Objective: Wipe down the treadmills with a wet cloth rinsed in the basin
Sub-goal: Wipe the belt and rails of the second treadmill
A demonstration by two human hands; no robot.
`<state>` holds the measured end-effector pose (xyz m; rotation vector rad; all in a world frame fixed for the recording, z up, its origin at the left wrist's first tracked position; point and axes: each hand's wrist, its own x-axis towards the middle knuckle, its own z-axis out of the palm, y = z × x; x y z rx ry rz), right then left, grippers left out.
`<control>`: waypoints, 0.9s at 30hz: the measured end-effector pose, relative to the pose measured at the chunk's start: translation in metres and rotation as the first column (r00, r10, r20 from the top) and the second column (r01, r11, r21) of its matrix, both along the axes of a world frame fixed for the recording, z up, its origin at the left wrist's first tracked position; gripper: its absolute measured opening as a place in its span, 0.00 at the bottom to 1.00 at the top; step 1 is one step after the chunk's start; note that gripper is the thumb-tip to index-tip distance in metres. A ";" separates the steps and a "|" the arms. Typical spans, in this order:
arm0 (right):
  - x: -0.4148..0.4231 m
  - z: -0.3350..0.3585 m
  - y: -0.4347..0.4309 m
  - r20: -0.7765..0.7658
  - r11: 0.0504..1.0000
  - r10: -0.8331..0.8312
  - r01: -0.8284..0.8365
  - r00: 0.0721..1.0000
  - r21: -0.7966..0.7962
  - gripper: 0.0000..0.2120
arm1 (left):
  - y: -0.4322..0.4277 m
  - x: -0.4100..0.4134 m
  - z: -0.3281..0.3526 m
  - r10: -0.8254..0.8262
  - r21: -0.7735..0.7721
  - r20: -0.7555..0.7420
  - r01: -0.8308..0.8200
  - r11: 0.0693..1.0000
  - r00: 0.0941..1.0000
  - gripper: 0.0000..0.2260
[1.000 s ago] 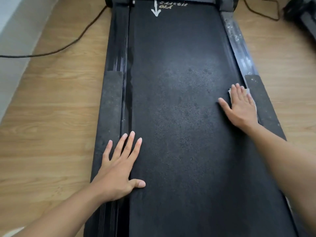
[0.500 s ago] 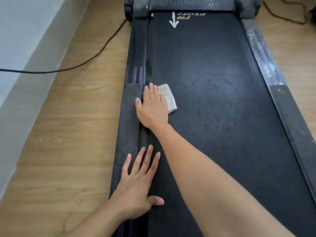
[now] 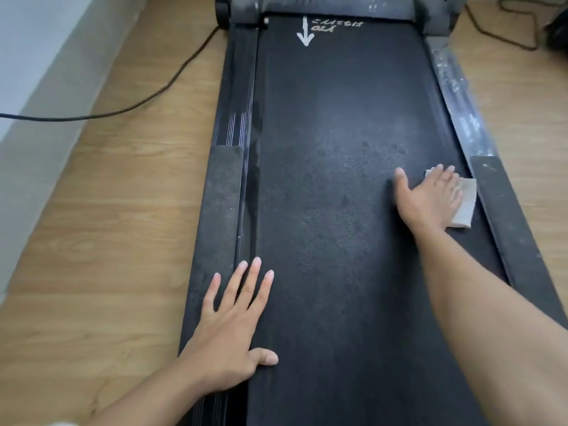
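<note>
- Two bare hands rested on one treadmill (image 3: 504, 229), which stretched away from the person along a wooden floor (image 3: 107, 241).
- Nearest was the left hand (image 3: 229, 339). It lay palm down with the fingers straight and spread, and it held nothing. Its palm sat on the left rail (image 3: 221, 210) and its thumb and two fingers reached onto the dark belt (image 3: 332, 241).
- Farther away and well apart from it was the right hand (image 3: 430, 198). It was also flat, with the fingers straight and the thumb spread to the left, and it pressed down on the cloth (image 3: 464, 207) without curling around it.
- The cloth was pale and folded. Most of it was hidden under the right hand, and one strip showed at the outer side of that hand. It lay on the right edge of the belt, just beside the right rail (image 3: 491, 186).
- Between the two hands the belt showed dull, spotted patches.
- Left of the left hand, a black cable (image 3: 147, 99) ran over the floor toward a light wall (image 3: 37, 56).
- Far beyond both hands, a white arrow (image 3: 305, 35) with white letters beside it was printed at the end of the belt, pointing back to the person.
</note>
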<state>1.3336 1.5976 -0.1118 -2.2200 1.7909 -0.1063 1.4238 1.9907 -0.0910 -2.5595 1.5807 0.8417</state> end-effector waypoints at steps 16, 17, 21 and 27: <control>-0.029 -0.012 0.053 -0.091 0.776 0.623 -0.629 0.777 -0.051 0.39 | -0.001 0.004 -0.004 -0.032 0.063 0.017 0.031 0.998 0.999 0.56; -0.058 -0.011 0.028 -0.110 0.826 0.558 -0.563 0.823 -0.026 0.41 | -0.001 0.004 -0.004 -0.035 0.065 0.023 0.033 0.997 0.999 0.56; -0.113 -0.001 -0.006 -0.113 0.942 0.334 -0.333 0.936 0.030 0.51 | 0.000 0.005 -0.003 -0.036 0.067 0.015 0.034 0.997 0.999 0.56; -0.004 0.003 0.085 -0.003 0.988 0.152 -0.152 0.988 0.033 0.52 | 0.001 0.006 -0.008 -0.047 0.062 0.008 0.047 0.997 0.999 0.56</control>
